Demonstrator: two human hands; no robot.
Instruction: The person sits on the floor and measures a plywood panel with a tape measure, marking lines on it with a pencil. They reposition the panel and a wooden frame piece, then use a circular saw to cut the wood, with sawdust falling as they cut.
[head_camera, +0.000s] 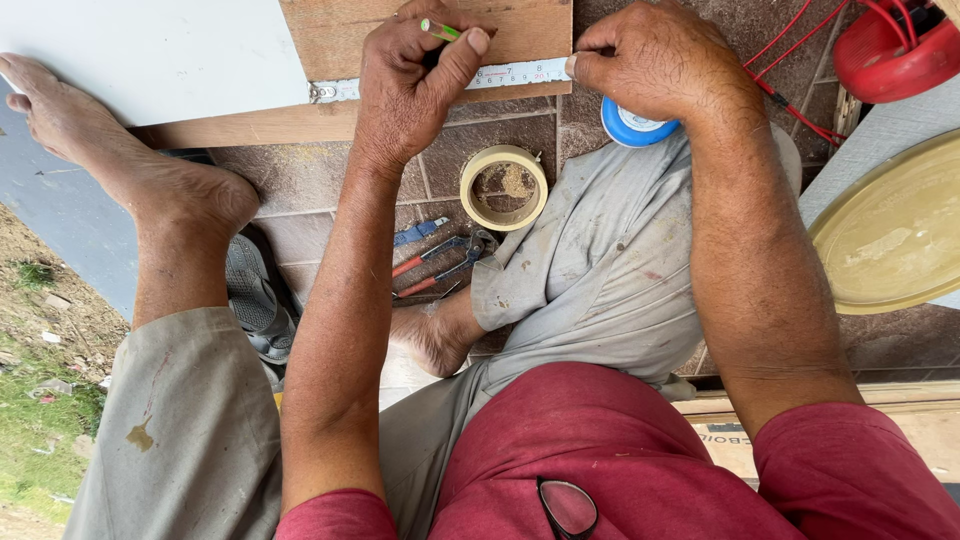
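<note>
your hands measure along a wooden board.
your left hand (415, 85) pinches a green pencil (440, 29) just above the tape measure blade (510, 74); your right hand (655, 60) curls closed, pressing the blade onto the wooden board (340, 40), blue tape case (632, 127) beneath it.

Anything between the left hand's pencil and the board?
Nothing visible. The left hand holds the pencil right at the tape measure lying on the board; the right hand pins the tape's other end.
</note>
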